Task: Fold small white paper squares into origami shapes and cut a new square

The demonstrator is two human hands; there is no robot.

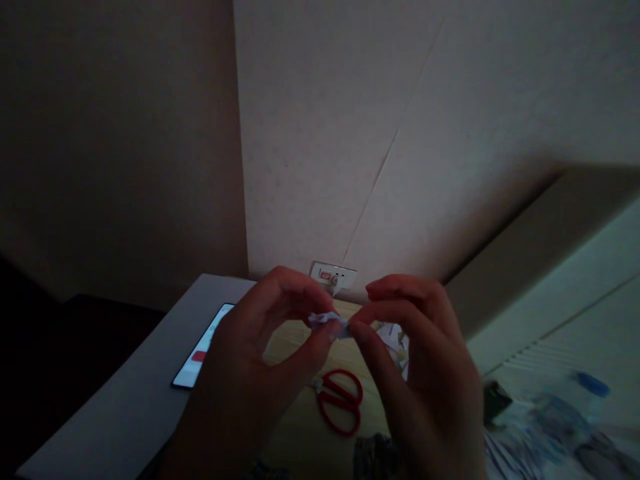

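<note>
A small crumpled piece of white paper [327, 321] is pinched between my two hands above the table. My left hand [270, 340] grips its left part between thumb and forefinger. At the paper's right end, the thumb and forefinger of my right hand [415, 347] are closed on it. Below the hands lies a pair of scissors [342, 402] with red handles; its blades are mostly hidden behind my left hand. Behind my right hand, several white paper scraps [393, 340] lie in a loose heap, partly covered by the fingers.
A phone [203, 350] with a lit screen lies on the table's pale left part [130, 400]. A wall socket [333, 275] with a plug stands behind the hands. At lower right are a blue-capped bottle [590, 393] and blurred clutter, beside a pale headboard-like panel [560, 293].
</note>
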